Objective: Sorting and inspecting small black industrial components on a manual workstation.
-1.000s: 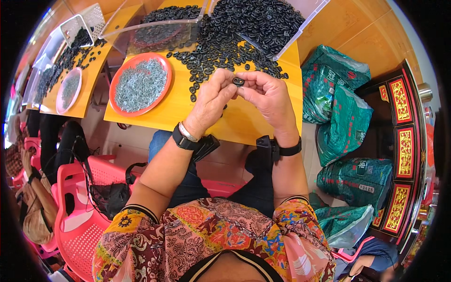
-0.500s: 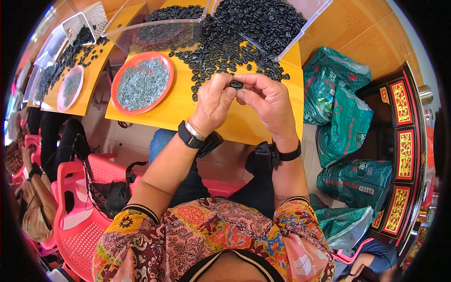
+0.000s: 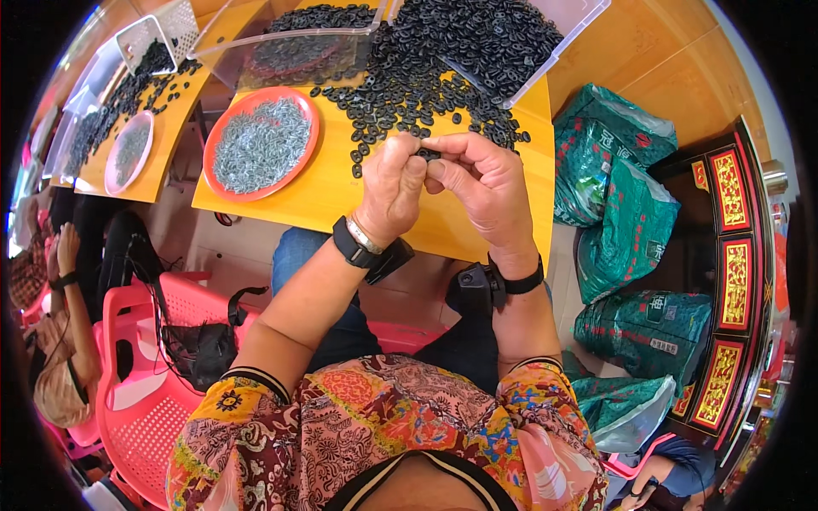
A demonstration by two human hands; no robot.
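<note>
Over the near edge of the yellow table (image 3: pixel 341 203) my two hands meet around a small black oval plastic piece (image 3: pixel 429 154). The thumb and forefinger of my right hand (image 3: pixel 487 189) pinch it from the right. My left hand (image 3: pixel 391 189) is closed against its left side; whatever lies inside those fingers is hidden. Just beyond my hands, many matching black oval pieces (image 3: pixel 400 111) lie scattered. An orange-red plate (image 3: pixel 313 152) heaped with small silvery metal parts (image 3: pixel 260 149) stands to the left of my left hand.
Clear plastic bins (image 3: pixel 558 60) with black pieces stand at the back. Green woven sacks (image 3: pixel 629 226) line the right side beside a dark carved cabinet (image 3: pixel 731 234). On the left are a pink chair (image 3: pixel 149 409), a second table with a white basket (image 3: pixel 179 38), and another person's hand (image 3: pixel 66 247).
The black piece is turned and more covered by my fingers now; both hands stay together in nearly the same place. At far left, the other person's hand has risen.
</note>
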